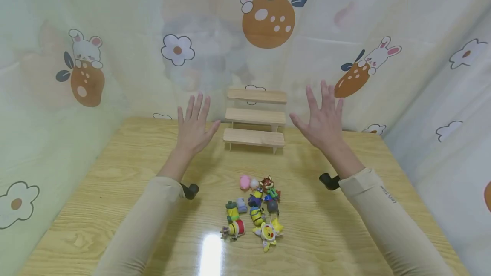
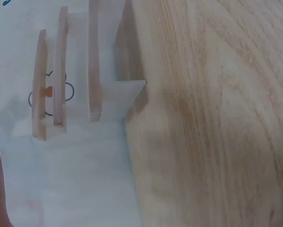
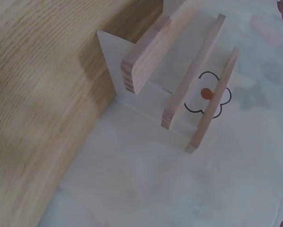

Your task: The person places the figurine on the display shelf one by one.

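Observation:
My left hand (image 1: 193, 130) is raised with its fingers spread, left of a small three-step wooden shelf (image 1: 254, 137). On the shelf's other side my right hand (image 1: 323, 118) is held up, fingers straight and apart. Neither hand holds anything. The shelf's bare steps (image 2: 94, 61) show in the left wrist view, and its step ends (image 3: 130, 78) in the right wrist view. Nearer to me on the table lies a cluster of small toy figures, among them a fox figure (image 1: 270, 187), a minion figure (image 1: 257, 215), a yellow star-like figure (image 1: 268, 232) and a pink figure (image 1: 244, 182).
The light wooden table (image 1: 115, 208) reaches back to a pale curtain (image 1: 130, 33) printed with rabbits and flowers. The shelf stands at the table's back edge. Black wrist mounts (image 1: 329, 181) stick out from the sleeves. A bright reflection lies on the tabletop near the figures.

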`<state>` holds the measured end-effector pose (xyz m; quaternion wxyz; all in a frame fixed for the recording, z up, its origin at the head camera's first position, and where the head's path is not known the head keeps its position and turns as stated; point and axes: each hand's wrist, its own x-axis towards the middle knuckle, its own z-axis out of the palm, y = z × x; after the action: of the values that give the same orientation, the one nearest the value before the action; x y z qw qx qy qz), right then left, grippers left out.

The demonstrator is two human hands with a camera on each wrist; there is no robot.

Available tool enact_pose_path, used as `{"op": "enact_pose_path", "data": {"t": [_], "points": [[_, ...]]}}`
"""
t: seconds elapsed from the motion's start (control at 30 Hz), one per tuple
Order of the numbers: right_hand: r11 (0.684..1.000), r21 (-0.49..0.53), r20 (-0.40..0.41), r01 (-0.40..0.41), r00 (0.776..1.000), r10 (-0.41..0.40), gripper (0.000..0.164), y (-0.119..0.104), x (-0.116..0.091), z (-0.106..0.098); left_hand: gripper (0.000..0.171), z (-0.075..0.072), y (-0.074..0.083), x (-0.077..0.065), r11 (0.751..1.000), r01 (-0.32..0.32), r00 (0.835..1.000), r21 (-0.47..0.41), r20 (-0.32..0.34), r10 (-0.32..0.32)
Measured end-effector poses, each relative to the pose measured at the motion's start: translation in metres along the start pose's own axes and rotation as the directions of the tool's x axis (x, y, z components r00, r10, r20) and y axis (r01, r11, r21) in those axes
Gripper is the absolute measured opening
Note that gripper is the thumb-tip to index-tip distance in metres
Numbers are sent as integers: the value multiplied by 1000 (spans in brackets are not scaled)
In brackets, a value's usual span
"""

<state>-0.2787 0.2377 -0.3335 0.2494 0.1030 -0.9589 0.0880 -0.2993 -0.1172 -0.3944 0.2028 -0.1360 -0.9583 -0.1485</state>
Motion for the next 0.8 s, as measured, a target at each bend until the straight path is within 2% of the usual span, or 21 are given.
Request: {"op": "enact_pose_path", "data": {"t": [0.1, 0.23, 0.37, 0.47, 0.6, 0.8], "points": [[999, 19, -61, 40, 997, -38, 80, 0, -1, 4, 74, 3, -1, -1, 999, -15, 1000, -46, -27, 14], [994, 39, -136, 105, 986, -98, 77, -1, -4, 9, 71, 10, -3, -4, 990, -70, 994, -124, -91, 59], [991, 85, -152, 99, 985, -86, 73, -2, -6, 16, 69, 20, -4, -6, 967, -123, 986, -223, -136, 94], [989, 117, -161, 88, 985, -68, 70, -3, -8, 20, 70, 28, -6, -8, 951, -125, 988, -284, -126, 93], [985, 138, -194, 103, 978, -75, 65, -5, -12, 25, 72, 38, -7, -11, 928, -94, 994, -362, -82, 69], [975, 200, -196, 97, 979, -57, 61, -9, -17, 36, 76, 48, -6, -14, 871, -28, 1000, -490, -11, 26]]}}
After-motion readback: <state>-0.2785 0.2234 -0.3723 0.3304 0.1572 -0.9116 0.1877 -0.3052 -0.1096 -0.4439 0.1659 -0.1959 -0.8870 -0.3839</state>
